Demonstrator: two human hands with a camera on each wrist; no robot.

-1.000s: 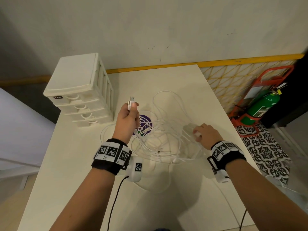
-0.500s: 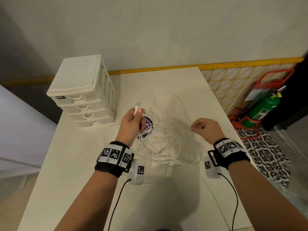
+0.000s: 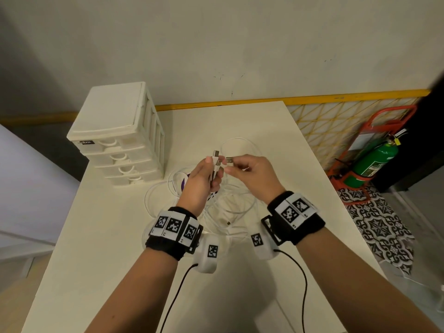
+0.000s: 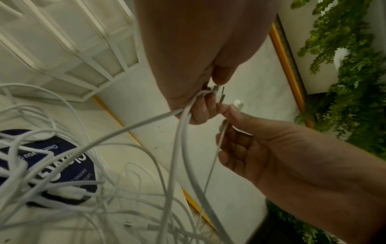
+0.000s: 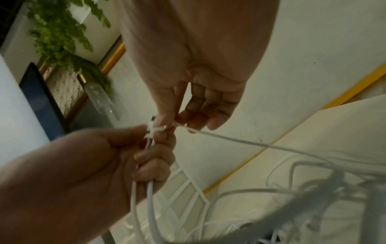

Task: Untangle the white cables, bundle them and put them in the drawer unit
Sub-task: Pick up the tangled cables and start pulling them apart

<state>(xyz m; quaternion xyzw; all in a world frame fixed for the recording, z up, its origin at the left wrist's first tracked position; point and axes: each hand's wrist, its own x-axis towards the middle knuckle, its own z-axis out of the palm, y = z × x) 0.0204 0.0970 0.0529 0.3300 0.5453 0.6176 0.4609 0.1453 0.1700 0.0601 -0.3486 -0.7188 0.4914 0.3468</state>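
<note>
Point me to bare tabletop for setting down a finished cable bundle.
Bare: the table strip between the drawer unit and the far right edge, and the near-left stretch below the unit. Crowded: the centre, where the white cables loop under the left hand and right hand.

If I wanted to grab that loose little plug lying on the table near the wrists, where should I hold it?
Probably pinch the loose plug by its short stiff body, coming straight down from above. It lies flat on the table among the white cables, so its sides are open to fingertips. The cord behind it is thin and floppy and would likely just slip or drag the tangle.
</note>
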